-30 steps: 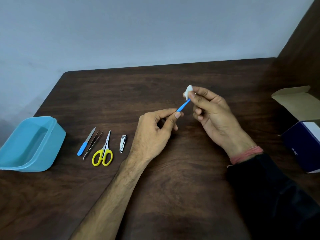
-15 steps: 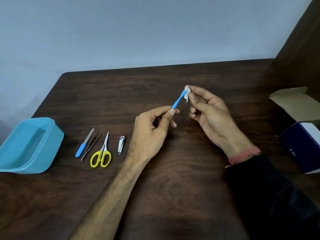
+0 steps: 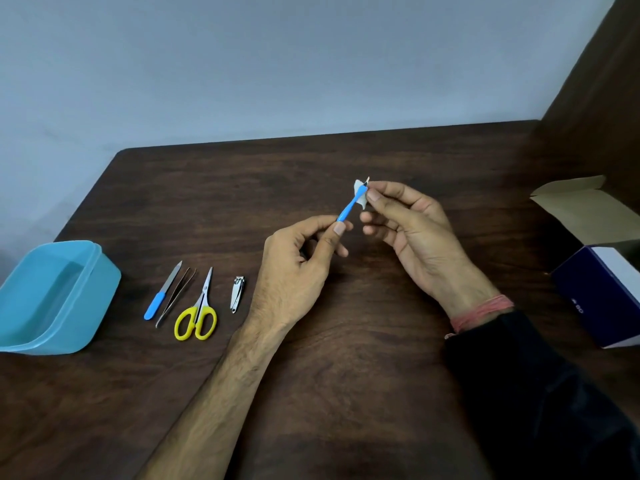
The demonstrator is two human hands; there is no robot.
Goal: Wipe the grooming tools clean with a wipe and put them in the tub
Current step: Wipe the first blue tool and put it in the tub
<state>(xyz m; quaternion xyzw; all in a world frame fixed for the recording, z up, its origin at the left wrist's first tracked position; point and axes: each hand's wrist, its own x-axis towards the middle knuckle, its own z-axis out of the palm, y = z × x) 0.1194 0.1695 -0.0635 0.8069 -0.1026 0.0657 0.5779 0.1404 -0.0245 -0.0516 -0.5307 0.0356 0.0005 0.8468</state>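
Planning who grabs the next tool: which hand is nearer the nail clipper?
Left. The left hand hangs just right of the nail clipper, pinching the blue tool. The right hand is farther right, holding the wipe.

small unreadable mark on blue box (image 3: 588,299)

Soft, even light is coming from above w/ no hard glare; the wall (image 3: 277,57) is showing pale and flat. The dark table (image 3: 346,393) is soaking up light, esp. near edge and far right corner, which are sitting dim. Hands are casting only faint shadows. Wide-angle lens is bending table edges at left; detail is staying fairly sharp at centre.
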